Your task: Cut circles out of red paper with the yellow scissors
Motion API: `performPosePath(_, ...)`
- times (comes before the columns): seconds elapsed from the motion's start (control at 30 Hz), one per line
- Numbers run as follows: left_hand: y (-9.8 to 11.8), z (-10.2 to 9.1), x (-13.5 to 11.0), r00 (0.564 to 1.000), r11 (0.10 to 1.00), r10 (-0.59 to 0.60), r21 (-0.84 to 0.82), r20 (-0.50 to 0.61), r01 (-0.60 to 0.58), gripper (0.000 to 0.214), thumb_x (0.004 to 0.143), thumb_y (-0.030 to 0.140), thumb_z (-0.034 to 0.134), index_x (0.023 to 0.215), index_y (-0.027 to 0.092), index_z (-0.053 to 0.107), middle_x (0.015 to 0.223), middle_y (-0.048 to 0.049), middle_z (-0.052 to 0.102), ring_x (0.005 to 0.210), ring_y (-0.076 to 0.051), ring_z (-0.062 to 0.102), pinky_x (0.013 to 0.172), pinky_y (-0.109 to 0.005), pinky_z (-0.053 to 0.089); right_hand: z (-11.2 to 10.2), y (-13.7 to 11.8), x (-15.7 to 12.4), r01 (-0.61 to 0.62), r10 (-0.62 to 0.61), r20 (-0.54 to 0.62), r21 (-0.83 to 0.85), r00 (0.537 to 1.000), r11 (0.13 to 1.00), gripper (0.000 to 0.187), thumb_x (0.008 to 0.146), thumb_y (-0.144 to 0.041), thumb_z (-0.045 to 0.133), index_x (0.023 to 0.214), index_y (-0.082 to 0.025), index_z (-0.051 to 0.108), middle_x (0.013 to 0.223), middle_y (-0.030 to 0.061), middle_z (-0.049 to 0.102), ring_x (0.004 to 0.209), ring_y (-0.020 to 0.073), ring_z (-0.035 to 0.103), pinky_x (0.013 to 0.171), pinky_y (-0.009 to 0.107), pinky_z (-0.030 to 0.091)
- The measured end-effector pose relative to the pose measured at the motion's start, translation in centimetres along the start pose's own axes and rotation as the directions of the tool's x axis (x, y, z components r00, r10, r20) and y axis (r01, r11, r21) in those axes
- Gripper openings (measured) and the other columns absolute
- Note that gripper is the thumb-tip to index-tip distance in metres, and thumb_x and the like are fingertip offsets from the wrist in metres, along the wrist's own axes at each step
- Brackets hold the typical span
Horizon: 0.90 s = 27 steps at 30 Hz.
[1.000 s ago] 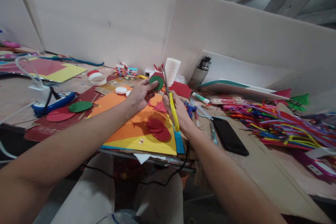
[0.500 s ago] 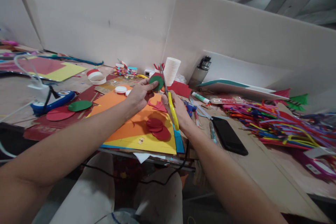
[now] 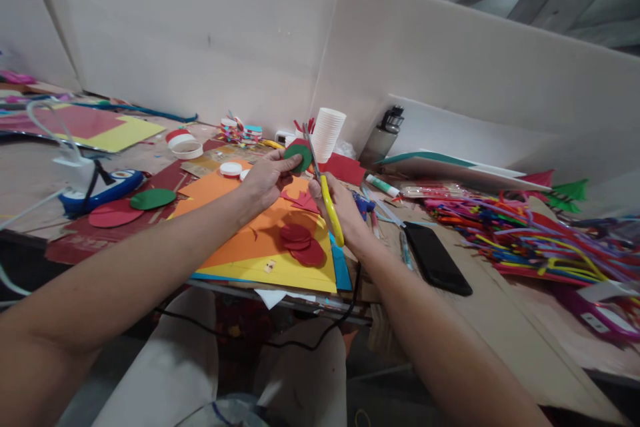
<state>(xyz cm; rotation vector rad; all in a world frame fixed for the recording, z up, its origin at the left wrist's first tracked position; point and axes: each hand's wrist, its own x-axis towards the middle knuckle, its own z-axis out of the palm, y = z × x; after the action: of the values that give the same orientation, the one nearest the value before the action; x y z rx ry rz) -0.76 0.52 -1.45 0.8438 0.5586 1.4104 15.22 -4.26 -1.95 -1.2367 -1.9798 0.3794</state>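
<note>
Green disc [image 3: 298, 159] is pinched snugly in the left hand [image 3: 267, 181], scissors [image 3: 330, 208] are gripped just beside it by the curled-up right hand [image 3: 347, 208].

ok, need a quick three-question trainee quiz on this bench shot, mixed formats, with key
1. Which hand has the yellow-handled scissors?
2. True or false: the white cups lie scattered singly across the bench.
3. The round piece in the left hand is: A) blue, B) yellow, C) green.

Key:
1. The right hand.
2. False; they stand nested in one stack.
3. C.
</note>
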Motion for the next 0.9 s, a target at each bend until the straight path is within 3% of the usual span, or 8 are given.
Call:
performPosePath(0.23,0.05,-0.26,0.11,1.000,1.000,0.002,-0.004,0.005,-0.002,0.025,0.058,0.014,0.083,0.071,0.014,0.061,0.065,0.0014,0.065,0.054,-0.006,0.053,0.052,-0.019,0.035,-0.23,-0.20,-0.12,-0.058,0.055,0.042,0.087,0.998,0.995,0.046,0.088,-0.066,0.042,0.086,-0.021,0.049,0.071,-0.0017,0.048,0.063,0.0127,0.044,0.058,0.025,0.034)
performPosePath(0.53,0.02,-0.25,0.08,1.000,0.998,0.010,0.063,0.027,-0.012,0.024,0.057,0.013,0.082,0.067,0.014,0.060,0.060,0.0014,0.061,0.050,-0.007,0.050,0.047,-0.020,0.030,-0.27,0.00,-0.05,0.003,-0.004,0.029,0.055,1.000,0.998,0.044,0.092,-0.062,0.038,0.089,-0.020,0.049,0.078,0.0006,0.054,0.066,0.0125,0.047,0.062,0.026,0.038)
performPosePath(0.9,0.21,-0.59,0.12,0.999,0.995,0.001,0.096,0.049,-0.005,0.025,0.056,0.014,0.082,0.068,0.013,0.061,0.061,0.0008,0.062,0.050,-0.007,0.051,0.046,-0.018,0.031,-0.90,-0.19,-0.04,-0.025,0.025,0.043,0.001,0.999,1.000,0.044,0.088,-0.063,0.043,0.081,-0.020,0.049,0.079,0.0010,0.054,0.069,0.0136,0.046,0.065,0.028,0.036)
